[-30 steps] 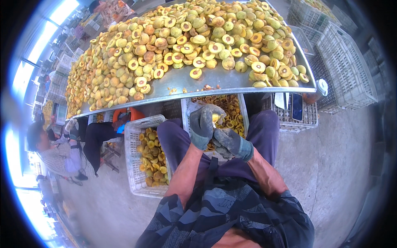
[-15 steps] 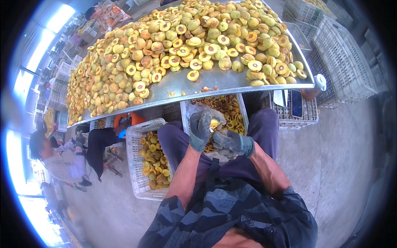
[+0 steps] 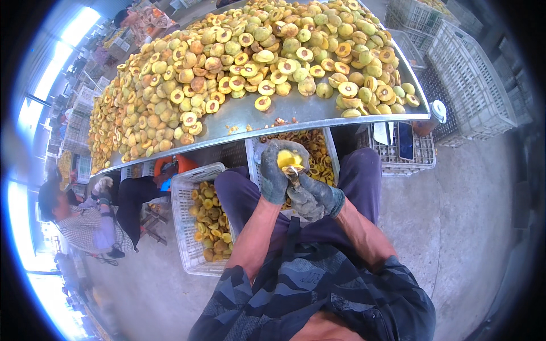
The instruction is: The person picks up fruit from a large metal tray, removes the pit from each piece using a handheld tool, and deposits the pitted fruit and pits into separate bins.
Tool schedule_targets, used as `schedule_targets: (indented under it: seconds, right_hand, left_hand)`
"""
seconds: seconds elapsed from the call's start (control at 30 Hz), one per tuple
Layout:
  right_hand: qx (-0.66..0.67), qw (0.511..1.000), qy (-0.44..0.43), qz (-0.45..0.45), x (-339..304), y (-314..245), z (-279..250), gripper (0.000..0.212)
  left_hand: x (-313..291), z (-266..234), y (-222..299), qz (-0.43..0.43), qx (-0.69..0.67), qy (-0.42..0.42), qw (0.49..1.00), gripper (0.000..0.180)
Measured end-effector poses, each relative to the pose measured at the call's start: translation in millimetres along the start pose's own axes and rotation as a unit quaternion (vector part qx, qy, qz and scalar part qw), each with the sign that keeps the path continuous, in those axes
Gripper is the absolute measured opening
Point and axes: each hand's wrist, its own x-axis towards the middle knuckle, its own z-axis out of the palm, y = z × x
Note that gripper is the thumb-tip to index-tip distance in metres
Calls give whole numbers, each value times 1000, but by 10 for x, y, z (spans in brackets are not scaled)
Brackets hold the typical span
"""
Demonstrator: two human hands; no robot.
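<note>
My left hand (image 3: pixel 274 173), in a dark grey work glove, is closed round a yellow peach half (image 3: pixel 289 159), its cut face turned up. My right hand (image 3: pixel 316 197), gloved alike, grips a small metal hand tool (image 3: pixel 293 174). The tool's tip meets the near edge of the fruit; its handle is hidden in my fingers. Both hands are close together above my lap. Beneath them, between my knees, a white crate (image 3: pixel 334 149) holds cut yellow fruit pieces.
A metal table (image 3: pixel 250 120) ahead carries a large heap of halved peaches (image 3: pixel 216 62). By my left knee stands a white crate (image 3: pixel 185 227) of peach halves. At right, a phone (image 3: pixel 405 141) lies on an upturned crate (image 3: pixel 392 166). Another person (image 3: pixel 85 221) sits at left.
The peach half has been turned so its cut face shows more openly. My right hand has shifted slightly, bringing the metal tool into view against the fruit's edge.
</note>
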Motion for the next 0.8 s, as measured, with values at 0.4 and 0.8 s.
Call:
schedule_targets:
  seconds: [0.4,0.8]
  right_hand:
    - [-24,984,157,-79,37,88,-262,58]
    - [-185,927,314,-92,51,117,-427,55]
  left_hand:
    - [-562,-2266,1478,78,806,253,529,27]
    - [686,-1605,734,90,752,172,630,37]
